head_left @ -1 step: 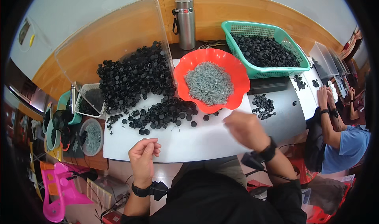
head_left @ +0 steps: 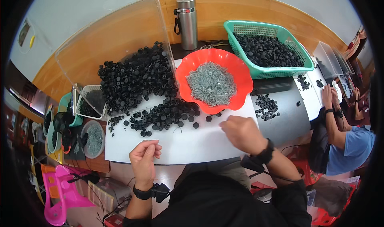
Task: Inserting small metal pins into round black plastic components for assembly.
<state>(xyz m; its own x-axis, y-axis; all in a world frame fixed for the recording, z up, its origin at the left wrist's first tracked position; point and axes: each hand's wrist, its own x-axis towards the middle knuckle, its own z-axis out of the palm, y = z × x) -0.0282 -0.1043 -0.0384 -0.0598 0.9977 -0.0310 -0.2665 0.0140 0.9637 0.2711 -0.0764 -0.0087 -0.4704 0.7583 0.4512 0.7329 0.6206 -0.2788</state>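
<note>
My left hand (head_left: 143,157) hangs at the near edge of the white table top (head_left: 192,141), thumb pressed against curled fingers. Whatever it may hold is hidden. To its right, my right hand (head_left: 243,134) is over the table just below the red scalloped bowl (head_left: 185,73), with fingers closed and turned away from view; its contents cannot be seen. Thin pale metal pieces (head_left: 212,84), like small pins or springs, fill the bowl. Between the hands and a clear bin lies a loose spread of small round black plastic caps (head_left: 162,114).
A tipped clear plastic bin (head_left: 162,23) spills black caps. Behind stand a steel flask (head_left: 188,25) and a green basket (head_left: 266,72) of black parts. Small black pieces (head_left: 267,107) lie on a grey board at right. A co-worker in a blue shirt (head_left: 354,149) sits farther right.
My right hand has shifted slightly left, coming a little nearer the middle of the table. My left hand has stayed in place.
</note>
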